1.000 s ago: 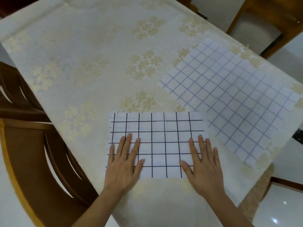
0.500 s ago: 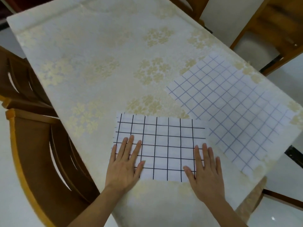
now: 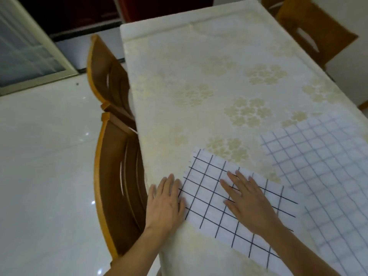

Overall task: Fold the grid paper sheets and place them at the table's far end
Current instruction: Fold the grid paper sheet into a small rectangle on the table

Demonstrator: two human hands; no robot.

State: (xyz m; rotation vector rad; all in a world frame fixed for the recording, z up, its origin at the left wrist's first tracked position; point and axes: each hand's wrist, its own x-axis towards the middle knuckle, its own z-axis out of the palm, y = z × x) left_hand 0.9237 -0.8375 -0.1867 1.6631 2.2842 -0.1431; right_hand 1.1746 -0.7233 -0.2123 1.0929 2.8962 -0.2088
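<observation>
A folded sheet with a bold black grid [image 3: 207, 188] lies flat near the table's near edge. My left hand [image 3: 166, 202] rests palm down at the sheet's left edge, fingers spread, partly on the tablecloth. My right hand [image 3: 249, 202] lies flat on the middle of the same sheet, fingers apart. Neither hand grips anything. A larger unfolded sheet with a thin blue grid [image 3: 322, 172] lies to the right, running off the right side of the view.
The table [image 3: 209, 80] wears a cream cloth with gold flower prints, and its far end shows at the top. Two wooden chairs [image 3: 117, 176] stand along the left side. Another chair [image 3: 310, 30] stands at the far right. White tiled floor lies left.
The view has swung left and up, so the table's far end and the floor now show. My right hand has moved left to the sheet's middle; my left hand has slid to its left edge.
</observation>
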